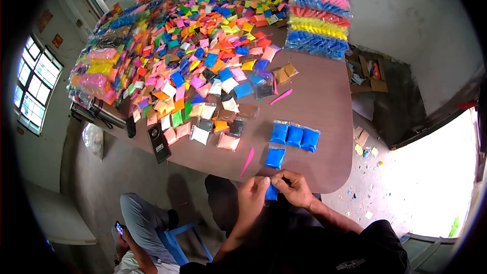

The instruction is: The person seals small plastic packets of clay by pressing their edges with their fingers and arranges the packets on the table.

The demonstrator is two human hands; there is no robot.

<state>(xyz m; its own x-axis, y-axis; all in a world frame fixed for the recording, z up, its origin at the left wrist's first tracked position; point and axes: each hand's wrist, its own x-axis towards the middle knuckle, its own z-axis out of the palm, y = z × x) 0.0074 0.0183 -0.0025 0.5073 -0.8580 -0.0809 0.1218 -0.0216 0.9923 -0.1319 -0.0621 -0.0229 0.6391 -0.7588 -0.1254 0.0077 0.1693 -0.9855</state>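
A brown table (324, 91) filled the middle of the room, and a heap of colourful packets (218, 35) spread from its far edge across the left and centre. A stack of bagged bundles (318, 15) rose at the far right corner. Beyond the near edge, to the left, a seated person (147, 233) held a phone. A metal flask (108, 113) lay near the left end.

The left hand (253, 193) and right hand (294, 187) met at the near edge, toward the near right corner, both pinching the top of a blue packet (272, 193) between thumbs and fingers. A dark handset (159, 143) rested on the near edge, further left. Three blue packets (294, 136) sat side by side inward from the near right corner, with a single blue packet (275, 157) just nearer the edge. Left of it lay a slim pink tool (247, 162).
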